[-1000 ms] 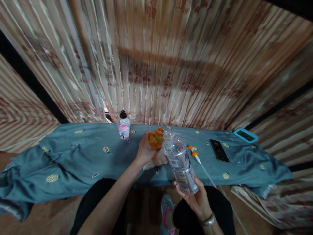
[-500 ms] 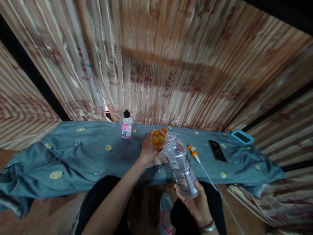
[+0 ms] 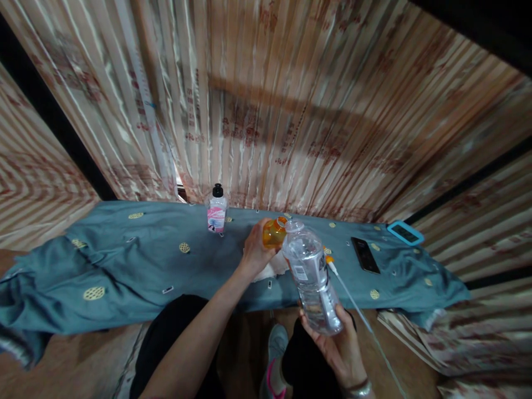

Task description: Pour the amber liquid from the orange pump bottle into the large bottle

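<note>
My left hand (image 3: 254, 252) is closed around a small orange bottle (image 3: 275, 233) whose mouth is uncapped, held just above the teal cloth (image 3: 137, 260). My right hand (image 3: 338, 343) grips the base of a large clear plastic bottle (image 3: 311, 274) with some water in it. The clear bottle tilts away from me, its open neck close to the orange bottle's mouth. A white crumpled tissue (image 3: 270, 271) lies under my left hand.
A small bottle with a black cap and pink label (image 3: 216, 209) stands at the back. A pump tube with orange fitting (image 3: 341, 277), a black phone (image 3: 364, 255) and a blue-cased device (image 3: 405, 233) lie to the right. Striped curtains hang behind.
The clear bottle has tipped a little further toward the orange bottle, and both hands have shifted slightly right in view as the head moved.
</note>
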Motion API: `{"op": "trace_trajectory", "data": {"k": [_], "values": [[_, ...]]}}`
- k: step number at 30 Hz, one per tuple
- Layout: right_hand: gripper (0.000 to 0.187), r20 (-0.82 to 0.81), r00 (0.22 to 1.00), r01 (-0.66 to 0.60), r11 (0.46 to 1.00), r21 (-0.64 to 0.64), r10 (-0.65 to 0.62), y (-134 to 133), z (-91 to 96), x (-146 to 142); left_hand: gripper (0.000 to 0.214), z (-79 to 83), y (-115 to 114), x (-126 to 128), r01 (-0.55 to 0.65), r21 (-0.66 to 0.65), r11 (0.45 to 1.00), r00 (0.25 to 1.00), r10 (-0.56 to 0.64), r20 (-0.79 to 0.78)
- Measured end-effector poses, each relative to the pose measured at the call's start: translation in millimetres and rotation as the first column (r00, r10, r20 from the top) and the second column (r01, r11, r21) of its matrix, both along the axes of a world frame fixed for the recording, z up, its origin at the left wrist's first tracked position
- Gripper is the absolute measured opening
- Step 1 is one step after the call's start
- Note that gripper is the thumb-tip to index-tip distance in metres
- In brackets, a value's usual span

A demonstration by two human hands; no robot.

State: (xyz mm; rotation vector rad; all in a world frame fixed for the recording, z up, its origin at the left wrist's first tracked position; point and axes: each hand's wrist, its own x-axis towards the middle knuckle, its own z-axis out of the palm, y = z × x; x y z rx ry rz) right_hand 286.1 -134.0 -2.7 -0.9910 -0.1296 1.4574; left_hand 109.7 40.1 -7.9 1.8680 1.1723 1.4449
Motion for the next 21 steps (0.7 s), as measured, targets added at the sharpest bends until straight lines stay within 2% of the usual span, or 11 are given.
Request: {"op": "trace_trajectory", "data": {"k": [6,13,18,21], "values": [[0.057,0.052,0.998,0.039,0.999,-0.007,-0.038,-3.7,5.4,1.3,0.07,-2.1,1.4,0.7,-0.005,0.014,1.0,0.999,0.005,-0.032],[0.076,0.046,0.995,0.087,0.996,-0.021,-0.086,-10.6,10.2,-1.5,0.071,-4.9,1.0,2.6,-0.02,0.055,0.998,0.999,0.022,-0.05],[0.066,0.06,0.992,0.111,0.993,-0.024,-0.11,-16.5,14.6,-8.1,0.071,-6.1,-0.7,2.6,-0.021,0.067,0.998,0.998,0.025,-0.055],[0.057,0.059,0.996,0.073,0.997,-0.006,-0.073,-22.0,13.3,-10.6,0.071,-7.1,-0.2,2.8,-0.023,0.075,0.997,0.997,0.028,-0.069]]}}
